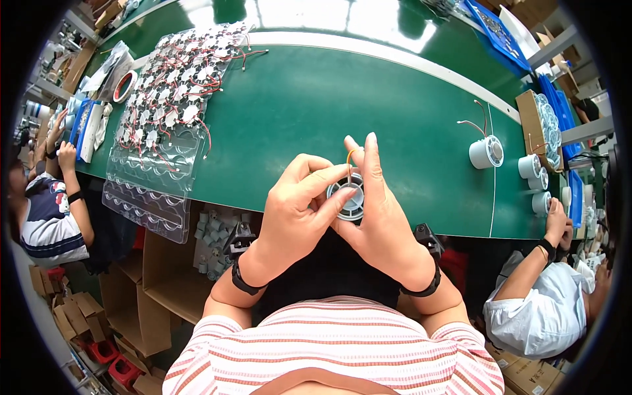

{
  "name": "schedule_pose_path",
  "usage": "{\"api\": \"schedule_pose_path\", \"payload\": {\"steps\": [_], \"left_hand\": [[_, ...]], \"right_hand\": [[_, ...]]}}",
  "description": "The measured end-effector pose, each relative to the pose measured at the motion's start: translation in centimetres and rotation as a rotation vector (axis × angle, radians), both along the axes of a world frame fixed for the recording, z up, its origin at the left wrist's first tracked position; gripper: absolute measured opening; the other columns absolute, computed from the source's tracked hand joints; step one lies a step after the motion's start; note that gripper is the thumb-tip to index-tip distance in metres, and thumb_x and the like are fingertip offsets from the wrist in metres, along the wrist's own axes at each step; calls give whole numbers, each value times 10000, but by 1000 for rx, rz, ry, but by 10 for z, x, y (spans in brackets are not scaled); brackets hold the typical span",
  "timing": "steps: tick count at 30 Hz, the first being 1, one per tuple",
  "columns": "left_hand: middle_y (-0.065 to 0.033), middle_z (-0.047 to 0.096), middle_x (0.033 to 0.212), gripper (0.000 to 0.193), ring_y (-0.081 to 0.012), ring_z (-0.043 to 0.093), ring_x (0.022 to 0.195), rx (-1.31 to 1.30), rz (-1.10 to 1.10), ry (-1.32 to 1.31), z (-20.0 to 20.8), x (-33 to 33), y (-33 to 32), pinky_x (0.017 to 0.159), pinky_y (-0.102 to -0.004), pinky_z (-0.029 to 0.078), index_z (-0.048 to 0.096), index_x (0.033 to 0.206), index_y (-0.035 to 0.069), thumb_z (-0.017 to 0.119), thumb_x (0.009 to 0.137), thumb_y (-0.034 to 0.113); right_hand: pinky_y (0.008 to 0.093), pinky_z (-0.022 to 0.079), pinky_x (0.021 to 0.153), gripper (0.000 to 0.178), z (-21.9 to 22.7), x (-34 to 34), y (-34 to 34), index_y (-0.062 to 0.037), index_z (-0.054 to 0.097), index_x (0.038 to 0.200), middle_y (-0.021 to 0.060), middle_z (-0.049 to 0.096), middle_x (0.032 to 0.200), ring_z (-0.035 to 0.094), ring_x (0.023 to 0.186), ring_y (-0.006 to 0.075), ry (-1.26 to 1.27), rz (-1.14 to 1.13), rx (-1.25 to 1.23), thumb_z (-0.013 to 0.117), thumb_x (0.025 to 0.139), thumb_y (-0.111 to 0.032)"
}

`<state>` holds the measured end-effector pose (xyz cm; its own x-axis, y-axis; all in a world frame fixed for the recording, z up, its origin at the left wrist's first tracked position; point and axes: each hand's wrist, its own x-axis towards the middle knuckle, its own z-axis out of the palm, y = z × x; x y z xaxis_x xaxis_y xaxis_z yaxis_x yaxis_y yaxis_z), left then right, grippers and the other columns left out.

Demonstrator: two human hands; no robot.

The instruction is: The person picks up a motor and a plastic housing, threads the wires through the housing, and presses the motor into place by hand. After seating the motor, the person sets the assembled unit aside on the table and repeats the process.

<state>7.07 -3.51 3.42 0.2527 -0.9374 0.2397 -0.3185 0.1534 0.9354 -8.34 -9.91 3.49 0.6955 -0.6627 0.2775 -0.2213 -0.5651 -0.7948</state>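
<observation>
Between both hands, just over the table's near edge, is a round light-blue plastic housing [353,205] with a spoked, ring-shaped face turned up. My left hand [299,201] is closed on its left side, thumb across the face. My right hand [375,217] grips the right side, with its index finger stretched up. A thin yellow-orange wire [351,158] rises from the housing by the fingertips of both hands; which fingers pinch it I cannot tell. At the right on the table stands a similar light-blue cylinder housing [486,153] with red and white wires.
Clear plastic trays [155,168] at the left hold several small white-and-black parts with red wires. A tape roll [125,85] lies beyond. A cardboard box [530,122] of light-blue rings and more blue housings [528,166] stand at the right. Co-workers sit on both sides; one hand [558,224] touches a housing.
</observation>
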Motion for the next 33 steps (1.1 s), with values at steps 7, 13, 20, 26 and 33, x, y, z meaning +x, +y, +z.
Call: {"api": "schedule_pose_path", "payload": {"steps": [7, 13, 20, 26, 33], "left_hand": [[-45, 668, 1024, 215, -66, 609, 751, -27, -67, 101, -7, 0, -3, 644, -196, 489, 717, 1131, -1, 743, 918, -1], [-25, 675, 1010, 82, -63, 644, 819, 31, -15, 604, -11, -12, -1, 666, -195, 517, 666, 1061, -20, 670, 996, 29], [-21, 689, 982, 70, -74, 669, 851, 207, 58, 529, -13, -2, 0, 662, -205, 541, 671, 1060, 0, 654, 1003, 38], [-47, 703, 994, 117, -99, 684, 860, 228, 153, 524, -7, 2, 6, 674, -219, 557, 668, 1089, -11, 676, 980, 30], [-129, 704, 1003, 194, -232, 710, 891, 126, 246, -462, 70, 28, 78, 727, -295, 573, 694, 1080, -33, 732, 890, -18]], "right_hand": [[428, 477, 1073, 1129, 4, -13, 4, -4, 74, 1632, 304, 406, 1543, 522, 1341, 451, -35, 111, 11, 814, 779, 16], [397, 560, 882, 832, 7, -17, 3, -53, 421, 1465, 197, 544, 1305, 641, 1080, 371, 0, -31, -107, 822, 740, 23], [386, 561, 742, 564, 16, -12, 2, -70, 588, 1232, 141, 544, 1181, 654, 942, 320, 75, -41, -174, 793, 714, 15], [398, 537, 703, 464, 17, -10, 3, -54, 612, 1161, 136, 519, 1139, 637, 903, 322, 218, -70, -348, 764, 725, -13], [431, 515, 720, 397, 13, -13, 4, -37, 601, 1125, 153, 506, 1164, 605, 937, 353, 223, -47, -311, 740, 753, -12]]}}
